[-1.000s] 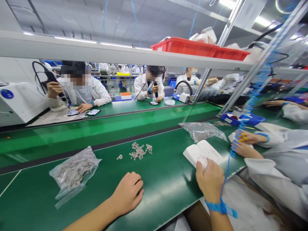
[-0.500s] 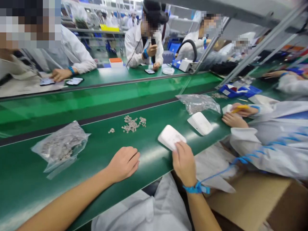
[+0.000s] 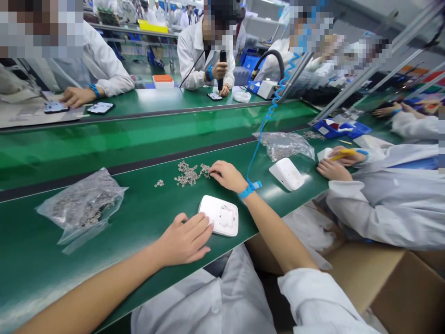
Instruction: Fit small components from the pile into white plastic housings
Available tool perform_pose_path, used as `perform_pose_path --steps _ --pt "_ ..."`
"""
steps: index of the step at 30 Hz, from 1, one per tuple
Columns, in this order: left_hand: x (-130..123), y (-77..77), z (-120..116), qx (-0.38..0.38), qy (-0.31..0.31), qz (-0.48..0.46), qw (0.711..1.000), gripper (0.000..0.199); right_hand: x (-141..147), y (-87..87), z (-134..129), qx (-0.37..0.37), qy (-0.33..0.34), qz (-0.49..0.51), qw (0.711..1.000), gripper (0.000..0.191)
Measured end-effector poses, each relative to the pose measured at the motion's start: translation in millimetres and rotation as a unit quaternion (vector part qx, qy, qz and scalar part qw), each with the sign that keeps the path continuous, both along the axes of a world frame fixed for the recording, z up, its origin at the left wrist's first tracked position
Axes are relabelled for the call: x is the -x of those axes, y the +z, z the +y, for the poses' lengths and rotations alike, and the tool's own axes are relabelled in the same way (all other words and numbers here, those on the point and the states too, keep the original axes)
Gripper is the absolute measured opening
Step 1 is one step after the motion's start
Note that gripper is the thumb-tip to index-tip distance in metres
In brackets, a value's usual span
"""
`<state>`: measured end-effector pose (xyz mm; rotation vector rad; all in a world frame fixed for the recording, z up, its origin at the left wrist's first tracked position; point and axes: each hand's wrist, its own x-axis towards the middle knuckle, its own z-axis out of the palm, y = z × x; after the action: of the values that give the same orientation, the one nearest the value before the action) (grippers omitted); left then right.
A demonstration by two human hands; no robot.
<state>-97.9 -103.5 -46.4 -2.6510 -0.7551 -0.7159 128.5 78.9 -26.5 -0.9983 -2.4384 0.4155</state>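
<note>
A white plastic housing (image 3: pixel 226 219) lies on the green bench top, its recessed square facing up. The fingertips of my left hand (image 3: pixel 187 237) rest on its left edge, fingers spread and not wrapped round it. Behind the housing, my right hand (image 3: pixel 227 176), with a blue wrist strap, reaches to the right end of a pile of small metal parts (image 3: pixel 187 174). Its thumb and forefinger are close together at the parts; whether one is between them is too small to tell. A few more parts (image 3: pixel 159 183) lie left of the pile.
A clear bag of metal parts (image 3: pixel 81 204) lies at the left, another bag (image 3: pixel 287 145) at the back right. A second white housing (image 3: pixel 287 174) stands tilted nearby. At the right, a co-worker's hands (image 3: pixel 333 168) hold a white piece and something yellow. A cardboard box (image 3: pixel 368 269) is below.
My right hand has left the housing and moved back to the metal parts. The housing has shifted left and now lies flat. My left hand has opened and moved onto its edge.
</note>
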Motion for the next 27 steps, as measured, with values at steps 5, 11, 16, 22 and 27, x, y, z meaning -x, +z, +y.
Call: perform_pose_path --steps 5,11,16,22,27 --pt "2.5 -3.6 0.1 -0.03 -0.045 -0.035 0.998 0.031 14.2 -13.7 11.1 0.022 0.005 -0.024 0.999 0.012" --pt "7.4 3.1 -1.6 0.014 -0.048 -0.147 0.988 0.026 11.8 -21.9 5.8 0.039 -0.032 0.023 0.998 0.01" --pt "10.2 15.1 44.8 0.053 0.116 -0.269 0.955 0.018 10.9 -24.6 4.3 0.098 -0.011 0.112 0.989 0.007" --pt "-13.1 8.3 134.6 0.176 0.168 -0.148 0.959 0.023 5.1 -27.3 2.1 0.309 0.07 0.301 0.899 0.024" --pt "-14.9 -2.3 139.0 0.158 0.117 -0.158 0.968 0.021 1.9 -24.4 -0.3 0.393 0.094 0.351 0.845 0.039"
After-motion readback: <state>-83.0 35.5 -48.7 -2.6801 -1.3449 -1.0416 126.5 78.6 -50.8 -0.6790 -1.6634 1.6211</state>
